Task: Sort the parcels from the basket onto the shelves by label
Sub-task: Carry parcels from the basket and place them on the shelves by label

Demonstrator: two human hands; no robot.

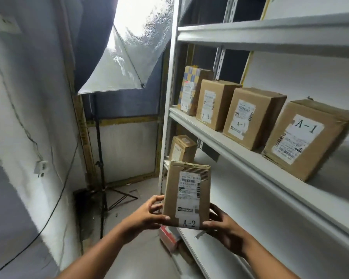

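In hand, nearest: a parcel (186,195) marked A-2, held upright in front of the shelving with its label facing the camera.
Left hand (147,215): clamped on the parcel's left lower edge, thumb on the front face, fingers curled behind.
Right hand (223,225): clamped on the right lower corner, thumb near the A-2 mark, fingers wrapped round the side.
Just below the hands: a red-and-white parcel (168,236) on a lower shelf, its label not readable; something brown lies past it, too hidden to name.
Second shelf (250,198): the board level with the held parcel; one small box (181,149) stands at its far left end, label too small to read, the rest of the board bare in view.
A-1 shelf (220,138): four boxes in a row, each marked A-1, from the big one (308,137) at right to the patterned one (192,89) at far left.
Top shelf (270,35): only its front lip shows.
Basket: not in view, so the count left to sort cannot be told.
Done, by my reading: the A-1 row looks filled; sorting for A-2 has barely begun.
Left, by my reading: set this parcel on the second shelf, likely beside the small box, then return for more.
Far corner: a light stand (101,158) with umbrella (127,63).
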